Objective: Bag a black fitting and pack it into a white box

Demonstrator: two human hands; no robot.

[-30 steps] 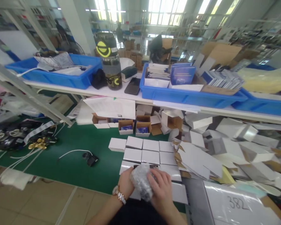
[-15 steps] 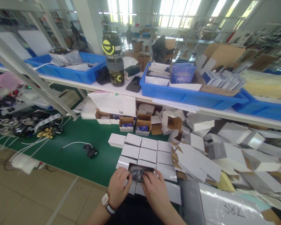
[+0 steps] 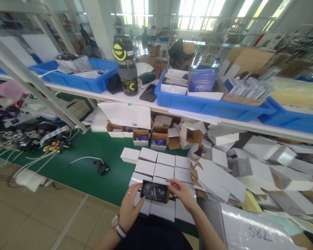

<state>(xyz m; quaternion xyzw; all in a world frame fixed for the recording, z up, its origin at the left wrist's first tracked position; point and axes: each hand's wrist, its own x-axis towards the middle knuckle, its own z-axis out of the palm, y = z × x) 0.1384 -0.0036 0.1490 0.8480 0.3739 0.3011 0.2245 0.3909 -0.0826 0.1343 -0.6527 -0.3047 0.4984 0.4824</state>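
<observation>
Between my hands is a small open cardboard box (image 3: 167, 198), tilted toward me above rows of closed white boxes. A black item in clear plastic (image 3: 153, 191) fills it; its kind cannot be made out. My left hand (image 3: 131, 203), with a ring and a wristwatch, grips the box's left end, thumb at the near corner. My right hand (image 3: 184, 195) is at the right end, its thumb and fingers closed about the end flap. Closed white boxes (image 3: 163, 172) lie side by side beyond and beneath it.
Flattened and half-folded white cartons (image 3: 219, 178) heap up on the right. A black part with a white cable (image 3: 102, 168) lies on the green mat (image 3: 80, 180). Small open boxes (image 3: 159, 139) stand behind, below a shelf with blue bins (image 3: 214, 107) and a bottle (image 3: 127, 74).
My right hand has moved off the plastic-wrapped contents to the box's right end. More of the inside shows now. My left hand stays at the left end.
</observation>
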